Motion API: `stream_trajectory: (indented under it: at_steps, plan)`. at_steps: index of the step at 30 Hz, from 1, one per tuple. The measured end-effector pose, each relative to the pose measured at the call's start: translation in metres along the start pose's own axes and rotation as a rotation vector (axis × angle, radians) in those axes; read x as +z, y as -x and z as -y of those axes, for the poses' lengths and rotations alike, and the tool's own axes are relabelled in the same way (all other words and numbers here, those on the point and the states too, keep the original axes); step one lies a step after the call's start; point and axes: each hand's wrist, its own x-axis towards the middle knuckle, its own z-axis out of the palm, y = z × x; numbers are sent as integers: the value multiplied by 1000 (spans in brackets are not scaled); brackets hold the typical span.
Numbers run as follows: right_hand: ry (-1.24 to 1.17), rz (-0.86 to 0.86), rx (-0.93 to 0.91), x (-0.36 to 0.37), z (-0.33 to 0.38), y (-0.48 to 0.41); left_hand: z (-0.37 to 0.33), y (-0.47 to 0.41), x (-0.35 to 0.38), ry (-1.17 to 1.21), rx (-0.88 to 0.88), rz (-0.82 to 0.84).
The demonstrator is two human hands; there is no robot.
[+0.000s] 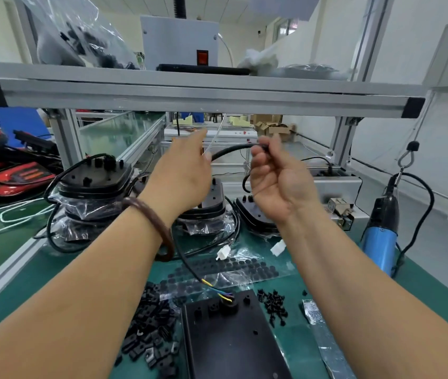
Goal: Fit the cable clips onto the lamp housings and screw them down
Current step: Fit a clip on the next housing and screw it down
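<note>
A black lamp housing (231,340) lies face down at the near edge of the green mat, its black cable (228,150) running up from a grommet with coloured wires. Both hands are raised above the bench. My left hand (182,173) grips the cable near its upper part. My right hand (277,176) pinches the cable further along, fingers curled round it. A heap of black cable clips (151,332) lies left of the housing. A smaller pile of black screws (273,305) lies to its right.
Bagged black housings (94,184) are stacked behind the hands, with more housings (255,214) at centre. A blue electric screwdriver (381,231) hangs at right. A sheet of black pads (233,269) lies mid-mat. An aluminium shelf beam (203,97) crosses overhead. Red lamps (12,173) lie at left.
</note>
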Motion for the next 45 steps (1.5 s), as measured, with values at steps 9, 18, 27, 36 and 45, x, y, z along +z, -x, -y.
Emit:
stream_trajectory:
  at_steps: [9, 18, 27, 36, 45]
  plan:
    - [-256, -80, 155, -24, -12, 4, 8, -1, -12, -27, 239, 76]
    - [-175, -106, 115, -33, -9, 19, 43, 16, -36, 33, 129, 156]
    - [195, -154, 3, 12, 24, 18, -11, 4, -37, -542, 557, -47]
    - [130, -278, -111, 4, 48, 20, -17, -14, -30, -691, 639, -71]
    - [-85, -281, -98, -49, 20, 30, 1, 79, -14, -336, 500, 177]
